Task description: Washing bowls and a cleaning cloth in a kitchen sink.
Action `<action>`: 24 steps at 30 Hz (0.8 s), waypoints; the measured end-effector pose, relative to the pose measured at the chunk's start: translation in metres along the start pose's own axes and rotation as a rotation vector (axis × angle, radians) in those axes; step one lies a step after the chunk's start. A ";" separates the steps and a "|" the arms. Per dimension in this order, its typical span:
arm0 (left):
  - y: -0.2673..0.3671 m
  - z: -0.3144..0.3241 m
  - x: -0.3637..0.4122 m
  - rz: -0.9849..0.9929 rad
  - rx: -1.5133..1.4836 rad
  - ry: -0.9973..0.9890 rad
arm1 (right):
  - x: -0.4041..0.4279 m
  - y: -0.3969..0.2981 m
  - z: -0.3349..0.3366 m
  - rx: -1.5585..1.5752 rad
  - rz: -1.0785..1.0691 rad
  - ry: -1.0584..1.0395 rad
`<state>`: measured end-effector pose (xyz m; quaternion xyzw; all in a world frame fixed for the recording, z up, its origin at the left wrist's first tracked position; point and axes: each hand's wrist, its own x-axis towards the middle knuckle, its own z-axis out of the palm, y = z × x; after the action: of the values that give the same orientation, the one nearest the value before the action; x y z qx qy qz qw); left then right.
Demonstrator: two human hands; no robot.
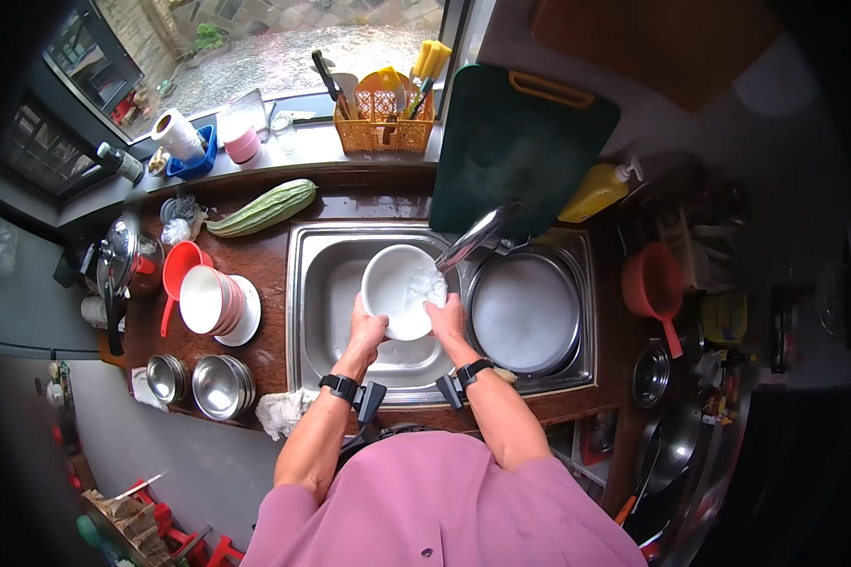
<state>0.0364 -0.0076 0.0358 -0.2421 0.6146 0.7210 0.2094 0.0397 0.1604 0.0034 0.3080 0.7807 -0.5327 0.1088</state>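
Note:
Over the left basin of a steel double sink [319, 354], a white bowl [390, 283] is held tilted under the faucet [479, 237], with water running into it. My left hand [366, 329] grips the bowl's lower left rim. On its lower right side, my right hand [445, 319] has its thumb over the rim. A large round pan [526, 313] of cloudy water fills the right basin. Left of the sink, a stack of white bowls [209, 301] lies tilted beside a white plate [245, 312]. Steel bowls [220, 386] stand in stacks near the counter's front edge.
A green gourd [262, 208], a red dipper [184, 266] and a pressure cooker [124, 259] are on the left. Behind the faucet leans a green cutting board [521, 149], beside a yellow pump bottle [599, 190]. An orange utensil basket [383, 127] stands on the sill. Another red dipper [652, 283] is at right.

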 end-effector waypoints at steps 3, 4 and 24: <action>-0.007 -0.011 -0.002 -0.046 0.004 -0.041 | -0.001 -0.008 0.001 -0.316 -0.085 0.162; -0.009 -0.013 -0.002 -0.126 -0.100 -0.069 | 0.001 -0.007 0.000 -0.471 -0.408 0.269; -0.023 -0.026 0.005 -0.130 -0.222 -0.116 | -0.036 -0.016 -0.001 -0.646 -0.702 -0.361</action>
<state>0.0487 -0.0295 0.0119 -0.2607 0.5010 0.7823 0.2628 0.0584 0.1441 0.0336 -0.1190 0.9307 -0.3136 0.1462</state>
